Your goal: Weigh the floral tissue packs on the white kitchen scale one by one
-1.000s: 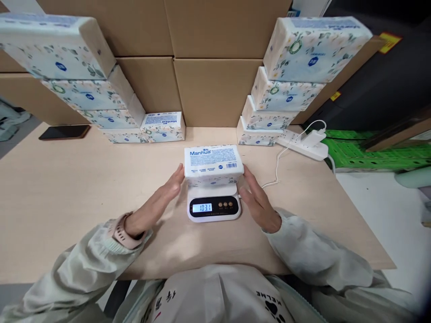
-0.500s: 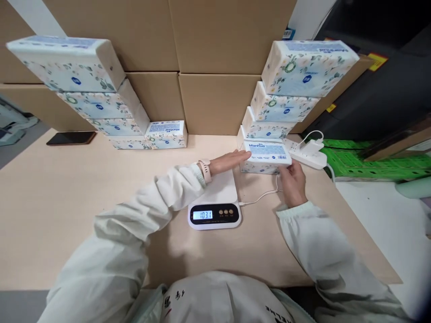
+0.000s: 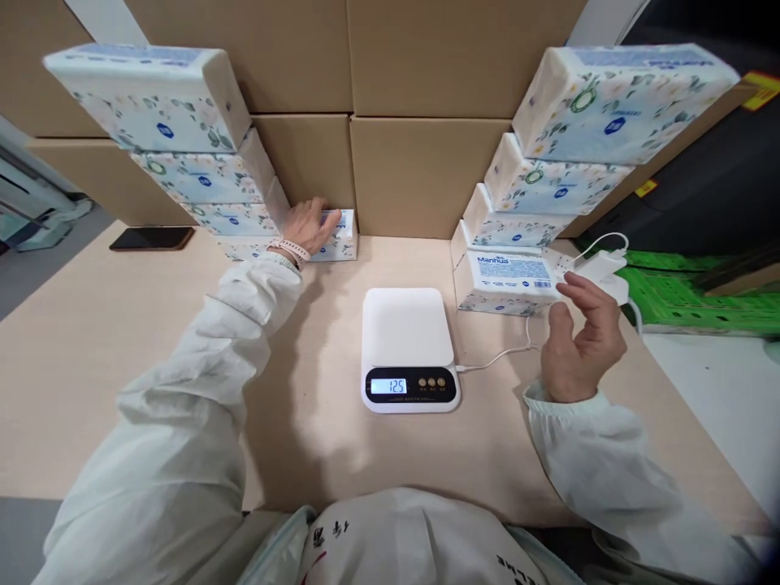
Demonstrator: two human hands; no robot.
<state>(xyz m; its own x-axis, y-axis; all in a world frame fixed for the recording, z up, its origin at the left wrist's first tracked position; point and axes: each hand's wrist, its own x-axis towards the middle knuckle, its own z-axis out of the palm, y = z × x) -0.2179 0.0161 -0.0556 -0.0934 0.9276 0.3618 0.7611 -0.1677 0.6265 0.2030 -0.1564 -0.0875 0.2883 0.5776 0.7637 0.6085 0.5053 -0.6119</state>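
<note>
Left of centre: left hand now over left pack, grip unclear; | centre: scale display now lower; | right of centre: right pack, moved from scale, fronts right stack; release appears complete; right hand beside it, fingers parted.

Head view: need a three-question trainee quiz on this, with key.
1. Multiple choice: which hand is at the single pack standing beside the left stack?
A) left
B) right
C) both

2. True or false: the right hand is gripping the phone.

3. Fill in: the lit display on the white scale reads ____.

Key:
1. A, the left hand.
2. False; its thumb and fingers are apart, near the front pack on the right.
3. 12.5
</note>
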